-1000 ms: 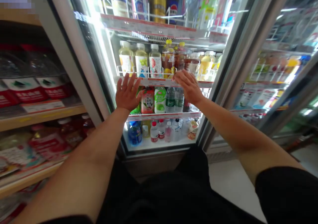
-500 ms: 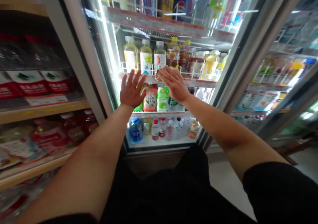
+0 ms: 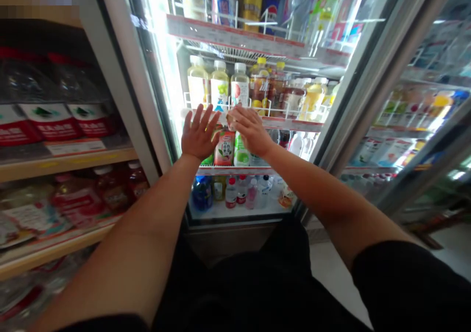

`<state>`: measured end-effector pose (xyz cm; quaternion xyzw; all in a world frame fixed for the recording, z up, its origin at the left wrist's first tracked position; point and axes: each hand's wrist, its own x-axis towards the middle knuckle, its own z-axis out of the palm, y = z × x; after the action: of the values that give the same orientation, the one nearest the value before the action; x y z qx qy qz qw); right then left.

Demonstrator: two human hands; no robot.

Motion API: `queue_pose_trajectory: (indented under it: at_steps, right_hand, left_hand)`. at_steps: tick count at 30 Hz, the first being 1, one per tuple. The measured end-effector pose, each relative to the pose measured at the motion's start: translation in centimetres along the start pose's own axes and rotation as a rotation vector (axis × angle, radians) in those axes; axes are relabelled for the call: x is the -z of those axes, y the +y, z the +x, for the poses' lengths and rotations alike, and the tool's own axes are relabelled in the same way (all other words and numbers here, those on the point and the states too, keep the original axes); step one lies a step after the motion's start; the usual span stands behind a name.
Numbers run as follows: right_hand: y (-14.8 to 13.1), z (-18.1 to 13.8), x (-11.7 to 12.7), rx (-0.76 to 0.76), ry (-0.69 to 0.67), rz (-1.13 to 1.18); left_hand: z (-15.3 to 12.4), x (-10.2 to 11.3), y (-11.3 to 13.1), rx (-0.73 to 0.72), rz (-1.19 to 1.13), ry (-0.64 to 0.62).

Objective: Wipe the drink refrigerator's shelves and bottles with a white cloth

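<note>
My left hand (image 3: 199, 134) is raised flat in front of a lit drinks cooler (image 3: 241, 220), its fingers spread and nothing in them. Just right of it is my right hand (image 3: 250, 129), its fingers curled together over something small and pale whose kind I cannot make out. Behind the hands stand a white-capped bottle with a red fruit label (image 3: 240, 85) and a green-label bottle (image 3: 220, 87). Below them sit a red carton-like drink (image 3: 224, 148) and a green-and-white one (image 3: 242, 150). Whether either palm touches the cooler's glass, I cannot tell.
On the left, a shelf (image 3: 69, 162) carries large red-label bottles (image 3: 88, 121). The cooler's upper shelf (image 3: 235, 32) holds cans and bottles; small bottles (image 3: 231, 193) stand at its bottom. A metal frame post (image 3: 379, 76) runs along the right, beside another cooler.
My right hand has shifted left and slightly down, closer to my left hand, and its fingers have curled more. My left hand stays spread in nearly the same place.
</note>
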<state>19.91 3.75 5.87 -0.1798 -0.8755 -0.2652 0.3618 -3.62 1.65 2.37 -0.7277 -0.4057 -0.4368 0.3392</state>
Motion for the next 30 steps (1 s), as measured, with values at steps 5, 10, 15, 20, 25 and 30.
queue_pose_trajectory:
  at_steps: [5,10,15,20,25,30]
  right_hand:
    - [-0.8,-1.5,-0.3,0.163,-0.179,-0.006]
    - [1.9,1.1,0.8,-0.064,0.070,0.010]
    - [1.3,-1.5,0.9,-0.050,0.009,0.018]
    - [3.0,-2.8,2.3,0.049,-0.030,-0.013]
    - [5.5,-3.4,3.9,-0.190,0.191,-0.055]
    - [5.0,-8.2,4.4,0.019,-0.074,-0.017]
  left_hand:
    - [0.0,0.1,0.0,-0.021,0.023,0.008]
    - [0.1,0.3,0.3,0.001,0.026,-0.003]
    - [0.3,0.6,0.6,0.035,0.005,-0.027]
    - [0.3,0.7,0.7,0.042,-0.016,-0.021]
    - [0.4,0.6,0.7,0.059,-0.018,-0.025]
    - [0.2,0.4,0.4,0.037,-0.013,-0.017]
